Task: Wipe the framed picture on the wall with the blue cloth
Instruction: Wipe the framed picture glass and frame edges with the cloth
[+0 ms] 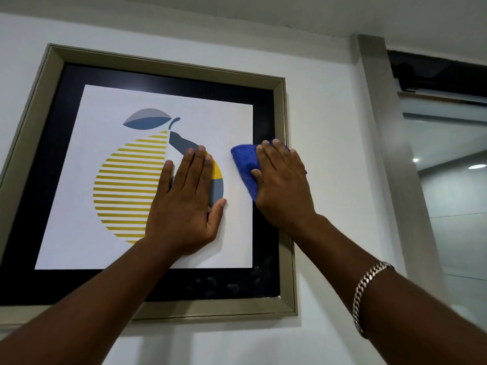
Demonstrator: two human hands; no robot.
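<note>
A framed picture hangs on the white wall, with a beige frame, a black mat and a print of a yellow-striped pear. My left hand lies flat on the glass over the pear, fingers spread, holding nothing. My right hand presses a folded blue cloth against the glass near the right side of the print and the black mat. Most of the cloth is hidden under that hand. A silver chain bracelet circles my right wrist.
A grey metal door frame post runs down the wall right of the picture. Beyond it is a glass panel with ceiling light reflections. Smudges show on the black mat near the lower right corner.
</note>
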